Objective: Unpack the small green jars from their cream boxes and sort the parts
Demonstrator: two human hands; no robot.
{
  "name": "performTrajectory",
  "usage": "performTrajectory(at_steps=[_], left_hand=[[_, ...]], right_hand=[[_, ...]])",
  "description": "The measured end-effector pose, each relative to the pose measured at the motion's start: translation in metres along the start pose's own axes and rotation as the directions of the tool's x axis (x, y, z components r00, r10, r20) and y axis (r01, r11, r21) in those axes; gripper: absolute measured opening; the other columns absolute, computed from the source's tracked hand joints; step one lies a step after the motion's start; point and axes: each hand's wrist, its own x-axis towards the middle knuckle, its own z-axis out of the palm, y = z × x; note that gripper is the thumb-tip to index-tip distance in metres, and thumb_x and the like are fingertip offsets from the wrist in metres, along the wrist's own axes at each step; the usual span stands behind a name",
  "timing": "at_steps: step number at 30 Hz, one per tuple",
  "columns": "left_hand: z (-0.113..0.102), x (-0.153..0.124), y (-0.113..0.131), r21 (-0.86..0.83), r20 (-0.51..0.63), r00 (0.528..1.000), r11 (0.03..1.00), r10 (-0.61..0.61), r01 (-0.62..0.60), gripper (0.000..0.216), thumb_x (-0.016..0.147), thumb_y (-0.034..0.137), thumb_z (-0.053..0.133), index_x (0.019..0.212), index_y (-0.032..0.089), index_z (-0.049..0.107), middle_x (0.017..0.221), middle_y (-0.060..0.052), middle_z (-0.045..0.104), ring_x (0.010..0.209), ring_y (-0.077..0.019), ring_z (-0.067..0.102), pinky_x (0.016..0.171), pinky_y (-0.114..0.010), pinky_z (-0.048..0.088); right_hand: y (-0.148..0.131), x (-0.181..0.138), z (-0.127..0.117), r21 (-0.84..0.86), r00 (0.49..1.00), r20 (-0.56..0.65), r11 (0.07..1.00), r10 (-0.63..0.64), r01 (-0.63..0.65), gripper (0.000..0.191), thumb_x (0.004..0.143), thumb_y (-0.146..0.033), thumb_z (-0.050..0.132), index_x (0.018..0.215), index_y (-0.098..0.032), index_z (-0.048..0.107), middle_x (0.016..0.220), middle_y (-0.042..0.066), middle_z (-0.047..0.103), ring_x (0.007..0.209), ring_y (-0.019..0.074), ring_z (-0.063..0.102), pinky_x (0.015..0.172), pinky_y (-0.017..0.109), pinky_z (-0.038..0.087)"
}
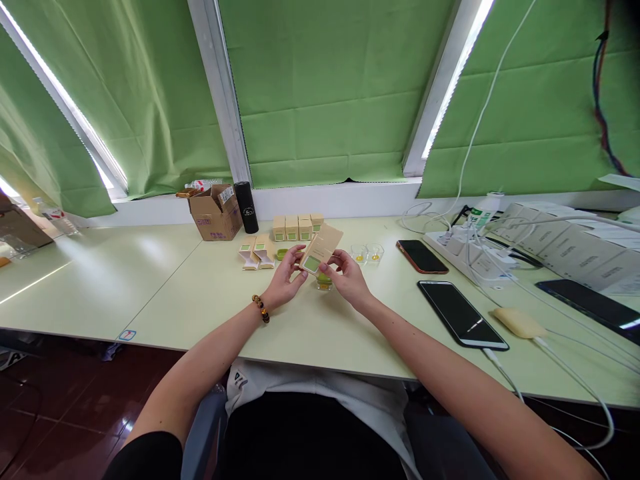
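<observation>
And here, mid-scene, up above the desk [200,293]: a tan carton [320,252], tilted with its upper end to the right, seemingly flattened thin. Matte, papery board, straight-cut edges, print too small to read, and low on the face a rounded green square with a pale rim. Pinching the right edge with the right grip [349,279], thumb out front on the face; pinching the left edge with the left grip [285,277], with a bracelet [261,309] of glossy round beads, brown and amber, at that wrist.

Right beneath, partly covered: a small glass jar [324,284], green towards the top. Just beyond the left fingers, a glimpse of a green piece [282,254]. Further left, two open cartons [257,252], pale inside, and behind, on the far side, a neat row of boxy cartons [292,229] with green squares. To the right, two clear, glossy cups [367,253] with yellow inside.

Wider still: a creased cardboard box [215,213] far left, flaps up, beside a smooth black cylinder [246,208]; dark, glassy phones [463,313] and a white power strip [450,252] over on the right; at the far end, softly wrinkled green curtains [335,87].
</observation>
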Motion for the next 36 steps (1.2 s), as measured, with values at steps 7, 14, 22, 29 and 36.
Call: performTrajectory(at_steps=[7, 14, 22, 29, 36], left_hand=[[0.0010, -0.0010, 0.0049, 0.001, 0.010, 1.000, 1.000, -0.016, 0.016, 0.061, 0.098, 0.040, 0.066, 0.151, 0.026, 0.038, 0.141, -0.015, 0.057, 0.135, -0.0288, 0.055, 0.110, -0.045, 0.046], [0.0016, 0.0003, 0.0060, 0.008, 0.008, 0.999, 0.999, -0.031, 0.031, 0.062, 0.092, 0.028, 0.064, 0.149, 0.025, 0.037, 0.138, -0.014, 0.058, 0.130, -0.0278, 0.057, 0.108, -0.045, 0.046], [0.0010, 0.0005, 0.0035, 0.009, 0.001, 0.999, 0.999, -0.032, 0.032, 0.070, 0.083, 0.015, 0.062, 0.149, 0.026, 0.038, 0.136, -0.011, 0.059, 0.124, -0.0248, 0.058, 0.108, -0.043, 0.046], [-0.0015, 0.0010, -0.0012, 0.043, 0.010, 1.000, 0.999, -0.020, 0.020, 0.076, 0.078, 0.012, 0.062, 0.149, 0.025, 0.037, 0.135, -0.012, 0.062, 0.120, -0.0242, 0.059, 0.094, -0.037, 0.048], [-0.0014, -0.0018, 0.0066, 0.019, 0.056, 0.998, 1.000, 0.005, -0.006, 0.062, 0.095, 0.039, 0.067, 0.150, 0.027, 0.041, 0.147, -0.013, 0.056, 0.136, -0.0293, 0.054, 0.107, -0.044, 0.046]], right_hand=[[-0.0008, -0.0022, 0.0011, -0.016, 0.998, 0.026, 0.998, -0.055, 0.056, 0.064, 0.076, -0.076, 0.077, 0.110, -0.023, 0.066, 0.109, 0.010, 0.076, 0.104, 0.0282, 0.068, 0.088, 0.041, 0.048], [-0.0006, -0.0016, 0.0017, -0.021, 0.998, 0.037, 0.999, -0.042, 0.042, 0.064, 0.074, -0.076, 0.079, 0.109, -0.023, 0.065, 0.111, 0.011, 0.078, 0.105, 0.0292, 0.070, 0.092, 0.043, 0.049], [-0.0025, -0.0015, 0.0022, -0.026, 0.999, 0.028, 0.999, -0.029, 0.030, 0.066, 0.071, -0.078, 0.080, 0.106, -0.023, 0.066, 0.109, 0.011, 0.079, 0.104, 0.0296, 0.071, 0.095, 0.045, 0.049], [-0.0028, -0.0025, 0.0016, 0.065, 0.998, 0.051, 0.997, 0.031, -0.034, 0.067, 0.073, -0.080, 0.078, 0.109, -0.024, 0.067, 0.103, 0.010, 0.079, 0.102, 0.0291, 0.071, 0.082, 0.040, 0.054], [-0.0034, -0.0008, 0.0007, 0.020, 1.000, 0.009, 1.000, 0.009, -0.009, 0.070, 0.071, -0.084, 0.076, 0.106, -0.025, 0.066, 0.103, 0.009, 0.080, 0.101, 0.0297, 0.072, 0.082, 0.041, 0.052]])
